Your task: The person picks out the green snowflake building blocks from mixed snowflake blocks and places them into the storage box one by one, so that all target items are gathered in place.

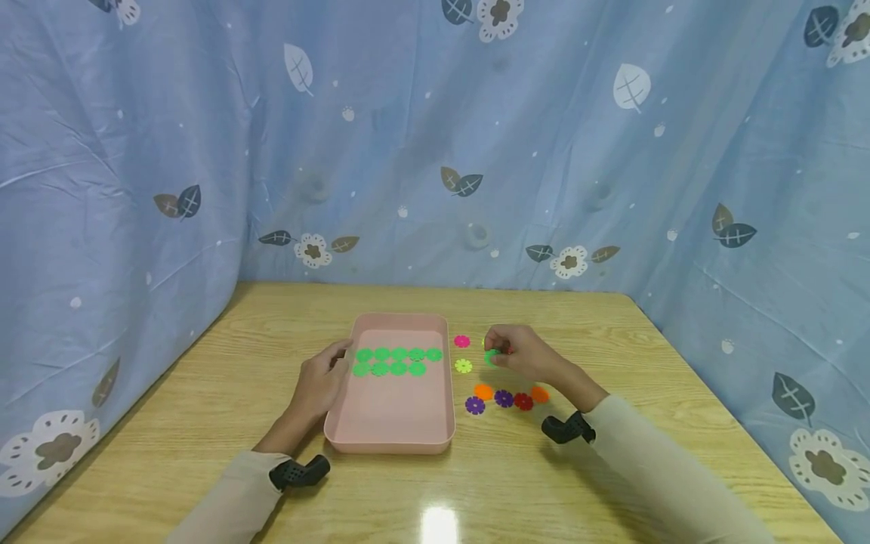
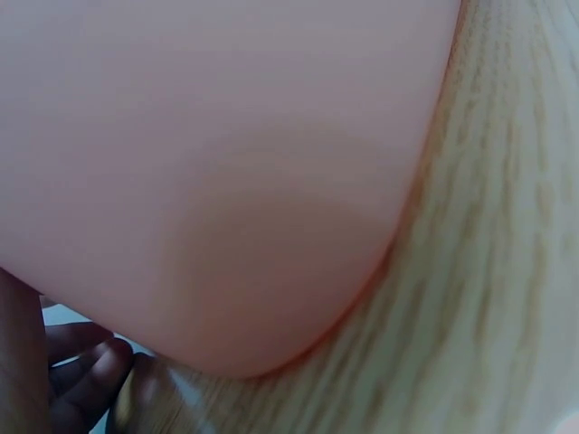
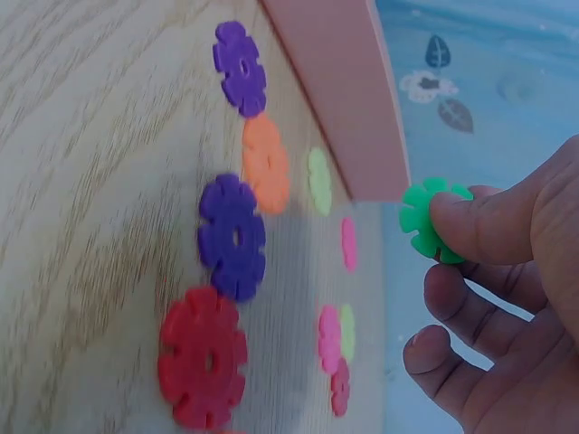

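Right hand (image 3: 507,298) pinching green disc (image 3: 430,220)

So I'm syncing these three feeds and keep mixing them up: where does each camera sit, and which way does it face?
Head: on the person's head, facing forward and down at the table, pink tray and loose discs; both hands and sleeves show.
Left wrist: on the left wrist, close against the tray wall; only fingertips show.
Right wrist: on the right wrist, facing along the table toward the tray; right hand pinches a green disc.
Shared: head and right wrist both show the green disc in that grip.
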`<state>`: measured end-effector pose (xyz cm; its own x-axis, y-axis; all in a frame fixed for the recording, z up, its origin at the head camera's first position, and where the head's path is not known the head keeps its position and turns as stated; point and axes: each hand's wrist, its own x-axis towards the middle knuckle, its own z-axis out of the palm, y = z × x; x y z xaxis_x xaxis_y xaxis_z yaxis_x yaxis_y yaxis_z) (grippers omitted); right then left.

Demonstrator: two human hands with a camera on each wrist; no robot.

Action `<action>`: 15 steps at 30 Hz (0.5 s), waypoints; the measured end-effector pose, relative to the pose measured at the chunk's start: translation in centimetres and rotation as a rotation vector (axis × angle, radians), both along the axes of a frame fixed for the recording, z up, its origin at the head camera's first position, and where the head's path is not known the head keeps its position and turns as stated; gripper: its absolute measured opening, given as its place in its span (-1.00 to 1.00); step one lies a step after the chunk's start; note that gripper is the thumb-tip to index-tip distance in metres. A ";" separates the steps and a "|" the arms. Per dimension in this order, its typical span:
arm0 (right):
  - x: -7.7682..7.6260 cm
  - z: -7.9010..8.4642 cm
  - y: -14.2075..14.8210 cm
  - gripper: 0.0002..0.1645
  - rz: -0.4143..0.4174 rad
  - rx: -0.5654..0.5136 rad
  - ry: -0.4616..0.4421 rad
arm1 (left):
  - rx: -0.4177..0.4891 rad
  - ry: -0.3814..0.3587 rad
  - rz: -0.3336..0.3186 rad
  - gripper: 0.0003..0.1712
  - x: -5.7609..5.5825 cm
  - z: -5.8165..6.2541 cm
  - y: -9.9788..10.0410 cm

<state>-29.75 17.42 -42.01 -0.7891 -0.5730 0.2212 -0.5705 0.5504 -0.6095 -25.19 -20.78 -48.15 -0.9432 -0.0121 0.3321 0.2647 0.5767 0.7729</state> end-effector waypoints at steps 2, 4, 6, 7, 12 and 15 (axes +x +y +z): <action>0.0 0.0 -0.4 -0.84 0.008 -0.010 -0.004 | 0.006 -0.006 -0.002 -0.49 0.0 0.0 0.0; 0.1 0.2 -0.9 -0.85 0.012 -0.019 -0.011 | 0.009 -0.008 -0.002 -0.48 0.0 0.0 -0.1; 0.1 0.4 -1.3 -0.86 0.014 -0.027 -0.017 | 0.010 -0.009 -0.002 -0.48 0.0 0.0 -0.1; 0.1 0.5 -1.6 -0.87 0.013 -0.030 -0.018 | 0.008 -0.009 0.000 -0.48 0.0 0.0 -0.1; -0.1 1.0 -3.0 -0.86 0.024 -0.036 -0.015 | 0.007 -0.005 -0.003 -0.49 0.0 0.0 0.0; -0.1 1.2 -3.9 -0.87 0.045 -0.036 -0.015 | 0.011 -0.010 -0.006 -0.49 0.0 0.1 0.0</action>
